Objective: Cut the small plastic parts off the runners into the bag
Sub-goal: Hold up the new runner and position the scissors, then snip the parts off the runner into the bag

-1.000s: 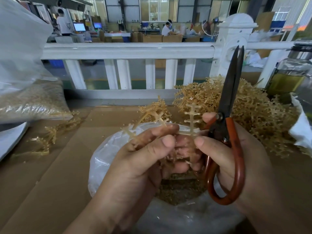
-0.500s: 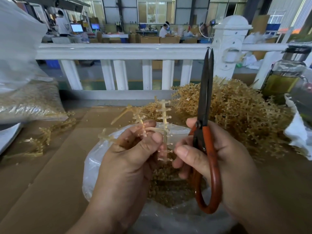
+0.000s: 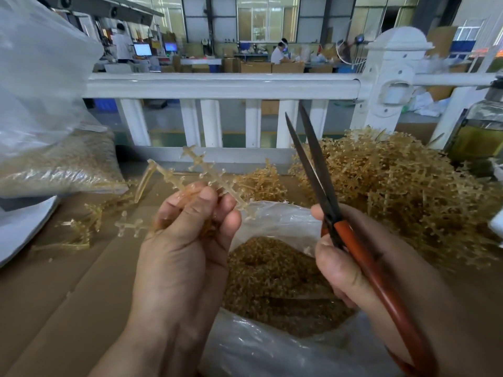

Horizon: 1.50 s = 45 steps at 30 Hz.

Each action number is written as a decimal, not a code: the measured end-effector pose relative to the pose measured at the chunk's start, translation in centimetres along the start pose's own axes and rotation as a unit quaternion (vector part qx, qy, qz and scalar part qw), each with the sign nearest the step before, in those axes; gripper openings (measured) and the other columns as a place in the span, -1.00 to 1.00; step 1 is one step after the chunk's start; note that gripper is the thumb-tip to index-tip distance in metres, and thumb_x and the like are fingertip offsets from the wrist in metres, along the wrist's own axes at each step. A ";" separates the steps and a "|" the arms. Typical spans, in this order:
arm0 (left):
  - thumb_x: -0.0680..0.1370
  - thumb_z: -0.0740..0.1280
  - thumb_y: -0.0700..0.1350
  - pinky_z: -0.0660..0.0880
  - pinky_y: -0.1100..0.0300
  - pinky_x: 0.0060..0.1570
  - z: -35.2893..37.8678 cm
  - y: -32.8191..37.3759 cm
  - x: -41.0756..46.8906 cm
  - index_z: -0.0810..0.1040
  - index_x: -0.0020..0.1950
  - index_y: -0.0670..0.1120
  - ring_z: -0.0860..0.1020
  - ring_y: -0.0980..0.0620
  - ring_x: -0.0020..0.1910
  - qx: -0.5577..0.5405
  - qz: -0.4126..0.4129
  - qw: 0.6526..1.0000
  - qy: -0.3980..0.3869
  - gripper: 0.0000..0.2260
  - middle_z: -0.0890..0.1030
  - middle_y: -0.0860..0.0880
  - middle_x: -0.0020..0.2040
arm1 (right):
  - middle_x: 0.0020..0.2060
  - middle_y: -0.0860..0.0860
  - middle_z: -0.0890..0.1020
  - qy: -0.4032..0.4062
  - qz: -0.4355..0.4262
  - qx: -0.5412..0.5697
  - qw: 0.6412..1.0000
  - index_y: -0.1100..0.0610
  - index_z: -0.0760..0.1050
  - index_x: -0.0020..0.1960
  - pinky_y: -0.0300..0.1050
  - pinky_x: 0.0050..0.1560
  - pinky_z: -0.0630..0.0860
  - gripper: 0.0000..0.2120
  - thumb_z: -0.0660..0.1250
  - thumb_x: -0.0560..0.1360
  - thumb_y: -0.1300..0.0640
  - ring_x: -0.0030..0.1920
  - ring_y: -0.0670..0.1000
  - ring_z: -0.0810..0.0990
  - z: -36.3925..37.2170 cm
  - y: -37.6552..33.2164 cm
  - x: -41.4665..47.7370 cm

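Reader: Hands first, please. What do we have?

Describer: We see the left hand (image 3: 182,254) raised over the far left edge of a clear bag (image 3: 277,216). Its thumb and fingertips pinch a runner (image 3: 209,172). The right hand (image 3: 348,273) has its fingers curled round the red handles of the scissors (image 3: 353,240). The blades point up, slightly parted, and sit well apart from the runner.

Reader: And the runner itself?

Describer: It is a thin, pale amber, see-through stem with short side branches, and small parts (image 3: 202,176) sit at the branch ends. It sticks up and away from the fingers. Cut parts (image 3: 272,281) already fill the bottom of the bag. A big pile (image 3: 394,191) of uncut runners lies just beyond it on the right, on cardboard (image 3: 54,308).

Reader: How would we expect it to handle?

Describer: We judge it very light and stiff, though a little springy, and likely to snap at the thin necks. The branches could snag on each other. The parts are tiny, so we would expect them to bounce or scatter.

Reader: Where should we hold it?

Describer: On the main stem, close below the branch being cut, so it cannot twist away from the blades. We would keep the cut over the bag's mouth. The bag is soft and slack, so its rim may sag.
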State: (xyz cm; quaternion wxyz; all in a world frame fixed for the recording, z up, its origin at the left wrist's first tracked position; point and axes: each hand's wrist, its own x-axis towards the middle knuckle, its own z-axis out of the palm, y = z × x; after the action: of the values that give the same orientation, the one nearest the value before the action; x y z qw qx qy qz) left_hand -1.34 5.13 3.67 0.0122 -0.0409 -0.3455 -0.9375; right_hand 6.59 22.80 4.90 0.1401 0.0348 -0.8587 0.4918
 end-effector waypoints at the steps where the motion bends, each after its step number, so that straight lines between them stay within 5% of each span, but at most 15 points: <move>1: 0.46 0.44 -0.26 0.60 0.27 -0.24 0.0 0.1 0.0 0.65 -0.21 -0.06 0.68 0.06 -0.18 0.000 0.001 1.000 0.006 -0.89 0.68 -0.02 -0.21 | -0.14 -0.12 0.63 -0.016 0.006 -0.018 1.000 -0.41 0.39 0.25 0.10 -0.13 0.55 -0.27 0.18 0.17 -0.69 -0.21 -0.08 0.64 -0.1 -0.3 0.0; 5: 0.51 0.42 -0.25 0.61 0.25 -0.24 -0.1 0.6 0.3 0.65 -0.20 -0.05 0.70 0.07 -0.17 0.004 0.002 1.000 0.021 -0.86 0.69 -0.01 -0.19 | 0.01 -0.39 0.55 -0.052 0.045 -0.133 0.989 -0.59 0.23 0.13 -0.11 -0.05 0.57 -0.31 0.05 0.04 -0.75 -0.06 -0.30 0.59 -0.5 -1.0 0.0; 9: 0.51 0.43 -0.21 0.59 0.28 -0.33 -0.2 0.9 0.4 0.64 -0.15 0.00 0.69 0.14 -0.21 0.000 -0.006 0.999 0.036 -0.89 0.70 0.05 -0.19 | 0.09 -0.52 0.36 -0.083 0.052 -0.218 0.971 -0.55 0.14 0.19 -0.21 -0.08 0.48 -0.31 0.01 0.10 -0.71 0.07 -0.38 0.43 -0.7 -1.2 0.2; 14: 0.43 0.44 -0.16 0.62 0.23 -0.26 -0.2 1.5 0.6 0.60 -0.11 -0.01 0.71 0.11 -0.18 -0.056 -0.018 0.998 0.027 -0.91 0.71 0.05 -0.20 | 0.12 -0.63 0.15 -0.110 0.066 -0.256 0.958 -0.63 0.03 0.06 -0.18 0.10 0.45 -0.47 0.05 0.12 -0.66 0.13 -0.41 0.32 -0.4 -1.2 0.4; 35: 0.41 0.46 -0.18 0.61 0.26 -0.26 -0.8 0.8 0.5 0.68 -0.18 -0.04 0.71 0.11 -0.20 0.007 -0.022 0.999 0.027 -0.95 0.72 0.00 -0.19 | 0.01 -0.53 0.43 -0.083 0.004 -0.290 0.954 -0.46 0.20 0.19 -0.33 -0.23 0.46 -0.31 -0.03 0.11 -0.67 0.04 -0.36 0.46 -0.4 0.0 0.6; 45: 0.43 0.45 -0.19 0.61 0.26 -0.27 -0.8 0.9 0.5 0.65 -0.14 -0.06 0.71 0.10 -0.21 -0.003 -0.032 0.999 0.024 -0.94 0.71 -0.01 -0.20 | -0.02 -0.47 0.50 -0.080 0.005 -0.279 0.957 -0.41 0.24 0.19 -0.30 -0.21 0.50 -0.31 0.01 0.13 -0.66 0.00 -0.34 0.50 -0.5 -0.1 0.5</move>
State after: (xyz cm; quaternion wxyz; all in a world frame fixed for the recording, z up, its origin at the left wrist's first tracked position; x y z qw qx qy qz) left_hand -1.82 3.92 3.70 -0.0093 -0.0074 -0.3435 -0.9391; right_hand 6.23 23.17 5.36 0.0729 0.0290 -0.9703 0.2286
